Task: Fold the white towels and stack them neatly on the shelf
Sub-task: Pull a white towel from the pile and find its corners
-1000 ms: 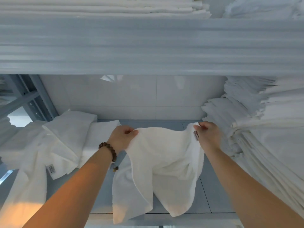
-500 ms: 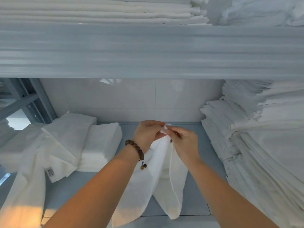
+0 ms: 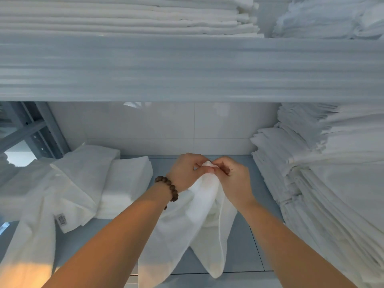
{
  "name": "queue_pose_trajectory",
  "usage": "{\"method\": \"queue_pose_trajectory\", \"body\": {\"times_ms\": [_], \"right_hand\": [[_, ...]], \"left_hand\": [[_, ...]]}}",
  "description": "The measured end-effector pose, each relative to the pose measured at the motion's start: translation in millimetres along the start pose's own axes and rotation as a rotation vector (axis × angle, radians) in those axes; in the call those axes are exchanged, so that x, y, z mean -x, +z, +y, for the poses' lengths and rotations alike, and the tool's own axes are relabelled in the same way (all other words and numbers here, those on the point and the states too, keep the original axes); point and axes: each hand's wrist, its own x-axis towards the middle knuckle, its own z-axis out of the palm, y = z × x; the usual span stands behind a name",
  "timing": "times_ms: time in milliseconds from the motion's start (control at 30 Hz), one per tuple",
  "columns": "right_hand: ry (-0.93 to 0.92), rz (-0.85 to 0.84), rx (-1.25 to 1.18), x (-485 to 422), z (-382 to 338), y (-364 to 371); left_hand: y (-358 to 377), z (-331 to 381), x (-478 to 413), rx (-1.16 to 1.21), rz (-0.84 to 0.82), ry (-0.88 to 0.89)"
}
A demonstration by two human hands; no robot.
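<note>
We pinched the top corners of a soft white towel [image 3: 193,229] together between our left hand [image 3: 186,173] and right hand [image 3: 233,181], so it hung in a limp fold over the smooth grey shelf [image 3: 247,254]. Brown wooden beads [image 3: 169,188] circled the left wrist. On the loose towels [image 3: 68,188] at left, a small grey label [image 3: 60,219] was too blurred to read. A tall, ragged-edged stack [image 3: 332,173] stood right.

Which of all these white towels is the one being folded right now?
The towel hanging from both hands, left hand and right hand, pinched together at its top; all others lie on shelves.
</note>
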Motion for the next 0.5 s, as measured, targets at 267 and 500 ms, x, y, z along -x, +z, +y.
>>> {"method": "queue_pose_trajectory", "body": {"times_ms": [267, 500], "right_hand": [[0.032, 0.112, 0.084, 14.2, -2.2, 4.3], [0.08, 0.295, 0.282, 48.3, -1.3, 11.2]], "left_hand": [[4.9, 6.3, 0.0, -0.042, 0.238, 0.004], [-3.9, 30.9, -10.9, -0.012, 0.405, -0.053]]}}
